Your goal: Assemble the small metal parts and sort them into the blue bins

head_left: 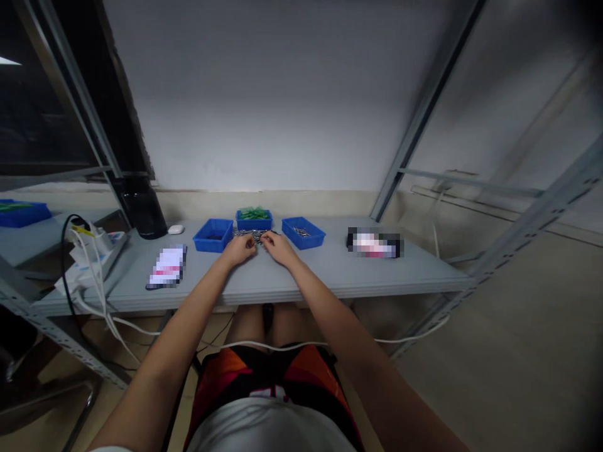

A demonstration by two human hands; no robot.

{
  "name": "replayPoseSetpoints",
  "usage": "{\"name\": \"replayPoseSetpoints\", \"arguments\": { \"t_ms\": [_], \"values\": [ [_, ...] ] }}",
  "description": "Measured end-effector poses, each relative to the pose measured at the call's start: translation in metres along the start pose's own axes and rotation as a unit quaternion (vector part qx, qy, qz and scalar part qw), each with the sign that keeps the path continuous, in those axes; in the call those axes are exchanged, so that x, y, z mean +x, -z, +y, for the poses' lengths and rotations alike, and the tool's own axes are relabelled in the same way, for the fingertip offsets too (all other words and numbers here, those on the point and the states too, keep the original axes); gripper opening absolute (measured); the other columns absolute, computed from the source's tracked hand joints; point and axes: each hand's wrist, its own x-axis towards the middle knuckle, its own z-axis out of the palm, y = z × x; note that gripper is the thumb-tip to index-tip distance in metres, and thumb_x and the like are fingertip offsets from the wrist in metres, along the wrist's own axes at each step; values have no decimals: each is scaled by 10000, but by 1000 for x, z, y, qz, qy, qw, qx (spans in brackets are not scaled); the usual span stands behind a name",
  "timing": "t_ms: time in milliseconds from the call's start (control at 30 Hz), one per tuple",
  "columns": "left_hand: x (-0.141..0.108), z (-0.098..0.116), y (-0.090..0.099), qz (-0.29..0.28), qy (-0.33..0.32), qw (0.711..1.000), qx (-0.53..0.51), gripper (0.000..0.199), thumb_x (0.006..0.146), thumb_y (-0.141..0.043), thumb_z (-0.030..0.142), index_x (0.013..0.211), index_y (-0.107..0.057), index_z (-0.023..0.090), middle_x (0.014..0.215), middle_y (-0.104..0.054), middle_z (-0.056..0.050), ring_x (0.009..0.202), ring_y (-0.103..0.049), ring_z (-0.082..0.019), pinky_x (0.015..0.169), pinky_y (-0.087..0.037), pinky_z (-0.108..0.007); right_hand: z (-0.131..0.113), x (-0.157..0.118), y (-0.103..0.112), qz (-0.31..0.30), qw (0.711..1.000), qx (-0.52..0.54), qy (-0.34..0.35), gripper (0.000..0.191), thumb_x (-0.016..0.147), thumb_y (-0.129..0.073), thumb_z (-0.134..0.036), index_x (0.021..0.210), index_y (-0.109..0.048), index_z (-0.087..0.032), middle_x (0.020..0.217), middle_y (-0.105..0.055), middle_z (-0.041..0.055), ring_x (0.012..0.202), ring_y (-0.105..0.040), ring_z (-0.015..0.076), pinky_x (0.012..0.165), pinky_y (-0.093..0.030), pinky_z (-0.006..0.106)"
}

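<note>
My left hand (240, 248) rests at the grey tabletop with its fingers curled closed; what they hold, if anything, is too small to make out. Close beside it, my right hand (279, 246) has thumb and fingertips pinched together, and any piece in them is hidden. Both hands are at the near side of a pile of small, thin metal parts (257, 233). Behind the pile is a blue bin (254, 223) with green pieces in it. Left of the hands sits a blue bin (200, 243) with a few dark bits, and on the right a blue bin (315, 240) holds small shiny metal parts.
A phone (167, 266) lies at the left, near a white earbud case (176, 230) and a black cylinder (144, 207). Power strips (92, 260) with cables occupy the left end. Another device (375, 243) lies at the right. Metal shelf posts (428, 100) frame the table; a white cable (282, 346) hangs below.
</note>
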Motion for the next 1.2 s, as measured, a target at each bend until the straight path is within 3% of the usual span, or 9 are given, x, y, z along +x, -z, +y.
{"name": "replayPoseSetpoints", "arguments": {
  "t_ms": [433, 733, 1200],
  "values": [
    [5, -6, -2, 30, -18, 999, -13, 201, 805, -574, 217, 931, -724, 168, 882, -719, -69, 750, -611, -187, 704, -450, -260, 5, 0, 2, 18, 1000, -9, -7, 192, 865, -486, -325, 877, -632, -199, 699, -648, 8, 641, -561, 147, 656, -415, 243],
    [5, -3, -1, 33, -45, 998, -33, 203, 836, -586, 270, 940, -729, 170, 960, -725, -79, 862, -632, -209, 787, -470, -281, 2, 0, 5, 9, 999, -32, -26, 193, 868, -487, -286, 910, -647, -186, 756, -661, 31, 676, -570, 160, 677, -411, 254],
    [3, -1, 1, 58, -40, 997, -26, 213, 861, -564, 271, 953, -712, 148, 955, -711, -88, 820, -627, -192, 770, -468, -279, 8, -1, 0, -7, 999, -38, 6, 193, 881, -496, -253, 903, -671, -173, 789, -673, 37, 682, -556, 144, 696, -394, 245]
  ]
}}
